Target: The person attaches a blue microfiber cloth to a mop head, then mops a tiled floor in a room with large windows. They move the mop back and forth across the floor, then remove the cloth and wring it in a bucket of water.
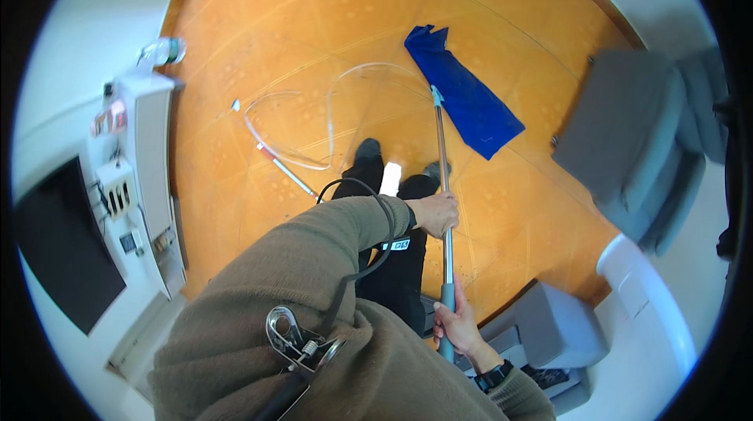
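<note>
A silver metal pole slants down to the floor in front of me. My left hand is wrapped around its bare metal shaft. Lower down, my right hand grips the grey-blue handle sleeve and wears a dark watch. At the far end, a light-blue plastic joint meets the edge of a deep blue cloth or sheet. That blue piece lies on the floor, long and narrow with a ragged far end. Whether it is fastened to the joint, I cannot tell.
A clear curved tube or strip loops over the tiled floor. Beside it lies a thin red-and-pale rod. A white cabinet runs along the left, with a plastic bottle near its far end. Grey upholstered seats stand right.
</note>
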Available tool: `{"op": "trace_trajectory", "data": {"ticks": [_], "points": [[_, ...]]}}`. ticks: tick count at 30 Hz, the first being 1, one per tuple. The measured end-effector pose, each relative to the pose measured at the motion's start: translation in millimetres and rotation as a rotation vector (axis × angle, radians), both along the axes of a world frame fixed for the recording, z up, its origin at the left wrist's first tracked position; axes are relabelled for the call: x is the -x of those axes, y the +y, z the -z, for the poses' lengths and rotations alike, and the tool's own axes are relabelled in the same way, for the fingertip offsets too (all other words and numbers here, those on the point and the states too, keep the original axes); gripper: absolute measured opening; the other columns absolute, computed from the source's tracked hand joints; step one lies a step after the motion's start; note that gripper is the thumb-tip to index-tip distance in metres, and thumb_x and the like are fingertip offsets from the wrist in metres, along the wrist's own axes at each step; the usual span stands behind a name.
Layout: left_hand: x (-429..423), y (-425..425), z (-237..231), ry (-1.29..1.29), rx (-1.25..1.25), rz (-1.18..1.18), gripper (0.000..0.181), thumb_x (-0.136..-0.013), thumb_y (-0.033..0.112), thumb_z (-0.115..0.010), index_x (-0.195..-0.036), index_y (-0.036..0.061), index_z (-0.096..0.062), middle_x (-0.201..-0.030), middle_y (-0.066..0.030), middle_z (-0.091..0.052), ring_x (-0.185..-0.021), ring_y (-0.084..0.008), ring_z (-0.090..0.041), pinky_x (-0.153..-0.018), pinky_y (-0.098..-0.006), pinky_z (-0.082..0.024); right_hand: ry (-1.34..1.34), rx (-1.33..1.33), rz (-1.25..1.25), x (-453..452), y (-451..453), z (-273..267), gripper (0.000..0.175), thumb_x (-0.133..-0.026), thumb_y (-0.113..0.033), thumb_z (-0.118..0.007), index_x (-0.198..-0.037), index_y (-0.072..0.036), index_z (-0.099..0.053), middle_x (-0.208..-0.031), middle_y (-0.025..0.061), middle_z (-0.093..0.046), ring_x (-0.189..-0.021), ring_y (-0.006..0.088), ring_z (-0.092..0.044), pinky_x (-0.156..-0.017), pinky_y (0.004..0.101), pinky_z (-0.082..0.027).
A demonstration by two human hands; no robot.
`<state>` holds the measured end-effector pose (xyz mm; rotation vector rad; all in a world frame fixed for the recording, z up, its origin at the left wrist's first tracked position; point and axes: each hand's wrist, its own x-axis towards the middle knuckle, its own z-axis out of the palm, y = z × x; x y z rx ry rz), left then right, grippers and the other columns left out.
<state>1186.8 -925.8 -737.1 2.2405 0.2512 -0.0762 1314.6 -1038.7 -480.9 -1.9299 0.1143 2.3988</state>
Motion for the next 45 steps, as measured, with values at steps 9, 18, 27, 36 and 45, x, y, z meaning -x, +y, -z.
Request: {"op": "trace_trajectory", "data": {"ticks": [9, 18, 27, 36, 45], "points": [[180, -19, -13, 0.083, 0.147, -0.348, 0.034, -0.081, 0.046, -0.071, -0.073, 0.0135, -0.073, -0.08, -0.0031, -0.069, -0.091, -0.0245, -0.063, -0.099, -0.0441, -0.039, 0.166, -0.175, -0.292, 102, 24, 28, 0.08, -0.103, -0.009, -0.055, -0.162, -0.027, -0.004, -0.088, 0.0046, -0.058, -0.058, 0.0105, -0.055, -0.049, 0.0255, -0.048], [301, -37, -11, 0.316, 0.051, -0.566, 0.017, -0.076, 0.037, -0.072, -0.074, 0.0203, -0.073, -0.08, -0.0001, -0.069, -0.092, -0.0212, -0.063, -0.089, -0.0392, -0.04, 0.344, -0.119, -0.477, 174, 80, 60, 0.076, -0.1, -0.01, -0.06, -0.162, -0.018, -0.017, -0.119, 0.003, -0.053, -0.084, 0.0059, -0.05, -0.076, 0.0197, -0.046], [241, 17, -75, 0.167, -0.218, -0.835, 0.024, -0.075, 0.039, -0.068, -0.063, 0.018, -0.066, -0.067, -0.0018, -0.063, -0.08, -0.0228, -0.059, -0.085, -0.0406, -0.041, 0.273, -0.23, -0.646, 127, 130, -30, 0.079, -0.098, 0.0, -0.049, -0.162, -0.022, -0.008, -0.077, 0.0046, -0.053, -0.047, 0.0104, -0.051, -0.043, 0.0246, -0.045], [318, 201, -25, 0.081, -0.654, -0.933, 0.016, -0.076, 0.036, -0.068, -0.068, 0.0222, -0.065, -0.075, 0.0, -0.062, -0.087, -0.0222, -0.061, -0.093, -0.0442, -0.042, 0.068, -0.724, -0.866, 226, 256, 12, 0.076, -0.096, -0.006, -0.049, -0.161, -0.018, -0.012, -0.07, 0.0027, -0.052, -0.045, 0.0106, -0.054, -0.04, 0.0263, -0.048], [530, 285, 80, 0.219, -0.473, -1.084, 0.012, -0.076, 0.031, -0.072, -0.078, 0.0194, -0.069, -0.086, -0.003, -0.064, -0.099, -0.0236, -0.061, -0.099, -0.0498, -0.043, 0.029, -0.606, -0.807, 477, 349, 112, 0.078, -0.094, -0.008, -0.051, -0.161, -0.014, -0.009, -0.068, 0.0044, -0.051, -0.045, 0.0138, -0.052, -0.038, 0.0323, -0.049]]}}
